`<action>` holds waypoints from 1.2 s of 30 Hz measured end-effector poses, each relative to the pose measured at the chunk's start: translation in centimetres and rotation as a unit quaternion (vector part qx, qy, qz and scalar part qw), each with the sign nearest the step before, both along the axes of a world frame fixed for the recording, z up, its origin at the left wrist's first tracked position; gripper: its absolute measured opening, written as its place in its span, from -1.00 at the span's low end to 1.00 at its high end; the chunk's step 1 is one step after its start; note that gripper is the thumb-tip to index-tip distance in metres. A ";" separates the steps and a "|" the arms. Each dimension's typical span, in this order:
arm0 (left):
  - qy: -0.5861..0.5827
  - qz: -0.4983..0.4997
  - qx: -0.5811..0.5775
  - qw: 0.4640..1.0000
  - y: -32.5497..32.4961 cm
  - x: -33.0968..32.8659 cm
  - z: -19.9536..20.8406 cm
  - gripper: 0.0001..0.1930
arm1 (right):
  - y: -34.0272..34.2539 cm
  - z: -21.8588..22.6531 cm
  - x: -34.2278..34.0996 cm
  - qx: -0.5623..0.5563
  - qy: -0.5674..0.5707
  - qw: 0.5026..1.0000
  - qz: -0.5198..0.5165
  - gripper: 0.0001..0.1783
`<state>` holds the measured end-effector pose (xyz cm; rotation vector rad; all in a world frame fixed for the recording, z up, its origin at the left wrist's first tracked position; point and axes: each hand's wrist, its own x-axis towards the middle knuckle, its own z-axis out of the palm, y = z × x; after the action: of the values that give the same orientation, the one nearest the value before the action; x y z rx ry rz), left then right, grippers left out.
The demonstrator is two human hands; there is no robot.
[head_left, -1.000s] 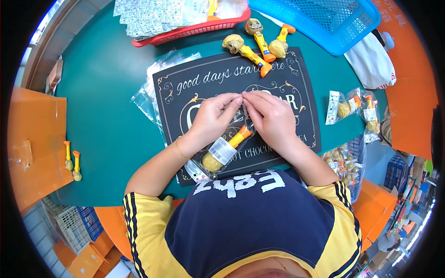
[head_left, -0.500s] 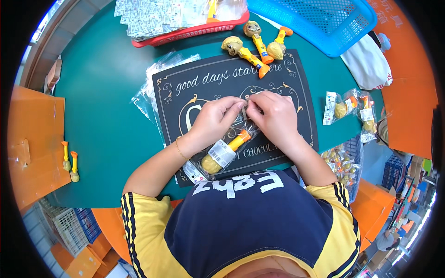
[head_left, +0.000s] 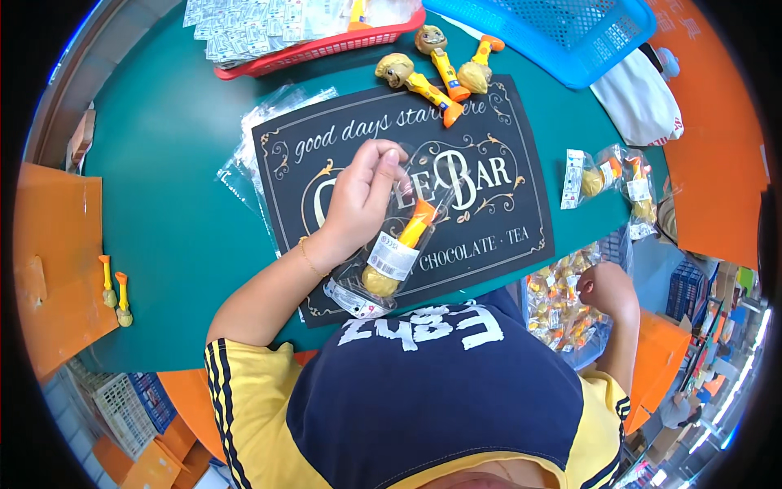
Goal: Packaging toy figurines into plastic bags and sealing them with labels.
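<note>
Nearest me, at the right: a bluish bin point(head_left: 590, 354) by the bench edge, heaped with small bagged figures point(head_left: 558, 314). My right grip point(head_left: 609, 289) is over the right side of that heap, fingers curled under; cannot tell whether anything is held in it. Straight ahead, just left of middle, the bagged figure point(head_left: 380, 282) lies aslant on the dark mat point(head_left: 528, 155), its round yellow head toward me, orange foot end pointing far and right. A white label point(head_left: 393, 256) wraps the stem; a white printed card point(head_left: 357, 303) shows at the bag's near left end. Out at the left, two loose figures point(head_left: 123, 301) sit beside an orange box point(head_left: 69, 261). My left grip point(head_left: 368, 191) is above the mat, narrow, thumb against bent forefinger, pinching the clear film at the bag's far end. Level with it on the right, two more figures in bags point(head_left: 599, 183) lie near the edge of the green bench point(head_left: 179, 212). Farther off: flat clear bags point(head_left: 244, 147) at the mat's left side; three unbagged figures point(head_left: 419, 85) clustered at its far edge. Farthest: a red basket point(head_left: 326, 55) piled with printed cards point(head_left: 252, 33), a blue basket point(head_left: 570, 49) to its right, white cloth point(head_left: 639, 102) beside that.
</note>
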<state>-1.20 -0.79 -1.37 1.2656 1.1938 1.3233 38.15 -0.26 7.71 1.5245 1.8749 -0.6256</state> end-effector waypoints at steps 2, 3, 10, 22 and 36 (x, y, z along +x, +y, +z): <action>-0.041 -0.016 -0.016 0.999 -0.1 0.1 0.2 -0.76 | -1.0 -0.5 -0.4 0.072 0.148 0.979 0.118 -0.72; -0.038 -0.018 -0.015 0.999 -0.2 0.3 0.4 -0.76 | -1.0 -0.4 -1.6 0.045 0.219 0.972 0.075 -0.73; -0.075 -0.026 -0.017 0.997 -1.1 0.4 0.6 -0.78 | 0.7 -4.0 -15.2 -0.137 0.617 0.731 -0.257 -0.75; -0.163 -0.016 -0.091 0.982 -0.5 0.5 1.0 -0.76 | 0.8 -8.1 -19.2 -0.207 0.731 0.532 -0.375 -0.87; -0.249 -0.013 -0.079 0.965 -0.2 0.7 0.4 -0.84 | 0.8 -8.3 -19.9 -0.184 0.742 0.514 -0.389 -0.86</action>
<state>-0.51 -1.01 -0.97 0.7659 0.8991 1.3896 18.26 0.57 -0.64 1.4033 1.3693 -3.3234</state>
